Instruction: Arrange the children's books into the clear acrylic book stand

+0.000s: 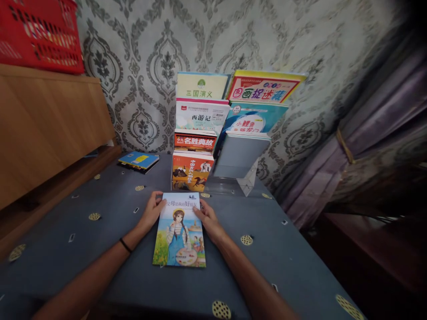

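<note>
One book (179,235), pinched by left hand (154,208) and right hand (209,218); filled rack (247,184) just beyond.

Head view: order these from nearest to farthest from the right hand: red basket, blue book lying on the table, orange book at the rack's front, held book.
1. Held book, touching the right hand.
2. Orange book, just beyond, front of the rack.
3. Blue book, back left on the table.
4. Red basket, far left, on the cabinet.
</note>
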`<state>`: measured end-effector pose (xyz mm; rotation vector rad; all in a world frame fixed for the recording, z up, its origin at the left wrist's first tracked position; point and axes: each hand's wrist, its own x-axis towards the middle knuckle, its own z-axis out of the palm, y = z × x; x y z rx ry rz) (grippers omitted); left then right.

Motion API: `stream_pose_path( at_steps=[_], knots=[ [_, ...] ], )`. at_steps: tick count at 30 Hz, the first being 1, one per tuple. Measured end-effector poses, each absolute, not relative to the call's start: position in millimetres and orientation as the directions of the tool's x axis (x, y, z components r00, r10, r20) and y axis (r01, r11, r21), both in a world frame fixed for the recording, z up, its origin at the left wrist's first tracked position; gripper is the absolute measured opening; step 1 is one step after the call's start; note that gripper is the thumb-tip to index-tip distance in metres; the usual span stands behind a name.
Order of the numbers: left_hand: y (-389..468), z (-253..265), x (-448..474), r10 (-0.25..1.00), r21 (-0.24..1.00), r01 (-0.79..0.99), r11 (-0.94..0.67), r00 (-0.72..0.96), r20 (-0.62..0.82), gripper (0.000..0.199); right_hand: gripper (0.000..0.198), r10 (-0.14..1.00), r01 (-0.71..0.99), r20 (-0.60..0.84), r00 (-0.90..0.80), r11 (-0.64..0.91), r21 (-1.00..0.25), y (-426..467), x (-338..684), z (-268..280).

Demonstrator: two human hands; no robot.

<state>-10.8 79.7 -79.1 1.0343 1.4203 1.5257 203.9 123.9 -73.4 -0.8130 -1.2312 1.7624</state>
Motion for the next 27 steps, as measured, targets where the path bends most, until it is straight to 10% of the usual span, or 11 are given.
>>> stream_pose_path(
  at_steps=[10, 20, 27],
  knots=[
    [106.1, -77.2, -47.2, 0.926, 0.918, 0.395, -0.021, -0.338, 0.167, 0.029, 0.051, 0.886, -0.245, -0.039, -0.463, -0.170, -0.954, 129.2, 206.0, -82.7],
    [156.8, -34.7, -120.6, 0.850, 0.374, 0.884, 0.278, -0.409, 0.334, 0.027, 0.049, 0.886, -0.253, -0.032, -0.462, -0.166, -0.953, 129.1, 204.0, -81.0],
    [189.7, -15.7, -146.9, 0.959, -0.010, 0.982, 0.187, -0.180, 0.221, 0.040, 0.045, 0.889, -0.268, -0.019, -0.458, -0.159, -0.950, 129.4, 205.1, -79.9]
  ],
)
